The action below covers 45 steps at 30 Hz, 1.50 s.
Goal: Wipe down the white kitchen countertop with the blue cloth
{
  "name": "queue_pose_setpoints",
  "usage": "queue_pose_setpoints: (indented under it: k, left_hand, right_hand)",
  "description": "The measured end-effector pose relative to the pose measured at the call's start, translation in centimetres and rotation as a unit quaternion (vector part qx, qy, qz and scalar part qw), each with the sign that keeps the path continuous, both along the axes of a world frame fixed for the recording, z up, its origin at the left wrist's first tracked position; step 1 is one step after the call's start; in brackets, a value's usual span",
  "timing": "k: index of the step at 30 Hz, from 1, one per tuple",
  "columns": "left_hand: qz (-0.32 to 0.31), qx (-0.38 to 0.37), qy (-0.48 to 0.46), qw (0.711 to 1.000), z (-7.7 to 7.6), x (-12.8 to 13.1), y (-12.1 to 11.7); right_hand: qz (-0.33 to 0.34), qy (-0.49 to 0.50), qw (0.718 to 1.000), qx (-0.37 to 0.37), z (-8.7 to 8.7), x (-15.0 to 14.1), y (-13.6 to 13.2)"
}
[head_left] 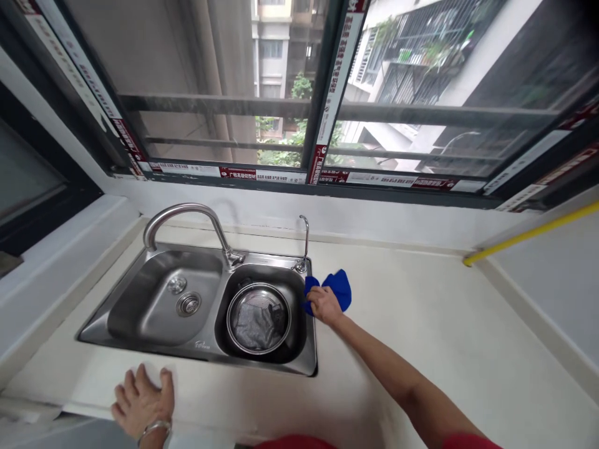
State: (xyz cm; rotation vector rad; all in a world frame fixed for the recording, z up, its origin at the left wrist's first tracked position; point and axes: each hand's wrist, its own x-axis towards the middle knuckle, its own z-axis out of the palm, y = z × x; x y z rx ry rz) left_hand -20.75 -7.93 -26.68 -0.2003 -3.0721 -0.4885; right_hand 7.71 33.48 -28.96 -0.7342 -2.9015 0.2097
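Note:
My right hand (326, 304) is closed on a blue cloth (340, 289), which bunches at the right rim of the steel double sink (213, 350). Part of the cloth spreads over the pale countertop (421, 312) beyond my fingers. Fingers spread, my left hand (144, 399) rests on the counter's front edge, below the left basin, with a bracelet at its wrist. A round metal colander (230, 324) sits in the right basin with a grey bundled item (255, 325) inside it. The left basin (154, 305) shows a drain.
A curved faucet (185, 209) arches over the left basin. Behind the right basin stands a thin spout (306, 237). A dark-framed window (281, 171) runs along the back wall, and a yellow pipe (528, 234) slants down at the right.

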Motion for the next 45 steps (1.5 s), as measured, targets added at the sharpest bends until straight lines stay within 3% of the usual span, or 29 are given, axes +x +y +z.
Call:
queue_pose_setpoints:
  k: [7,11,16,20,27,34,40,45]
  left_hand:
    - [-0.009,0.011,0.013,1.0,-0.1,0.0,-0.2]
    - [-0.012,0.015,0.014,1.0,0.3,0.3,0.0]
    - [-0.003,0.014,0.009,1.0,0.1,0.2,0.1]
    - [0.002,0.013,0.01,1.0,0.0,0.3,0.2]
    - [0.008,0.008,0.006,1.0,0.6,0.6,0.6]
    - [0.019,-0.017,-0.01,1.0,0.1,0.4,0.4]
    - [0.016,-0.009,-0.004,1.0,0.0,0.3,0.2]
    - [0.017,0.0,-0.004,1.0,-0.1,0.3,0.1]
  right_hand:
    - [0.025,0.062,0.998,0.0,-0.8,3.1,-5.8]
    - [0.081,0.102,0.991,-0.024,-1.5,6.5,-9.7]
    - [0.138,0.041,0.99,-0.005,-1.4,10.5,-12.4]
    - [0.07,0.059,0.995,0.038,-1.2,9.5,-9.8]
    - [-0.029,0.039,0.998,0.042,-0.5,3.8,-1.4]
    - [-0.098,0.044,0.993,0.044,-0.6,-1.4,4.4]
    - [-0.153,0.01,0.986,0.072,-0.6,-4.0,7.2]
    - [-0.142,0.007,0.988,0.066,-0.4,-3.8,6.5]
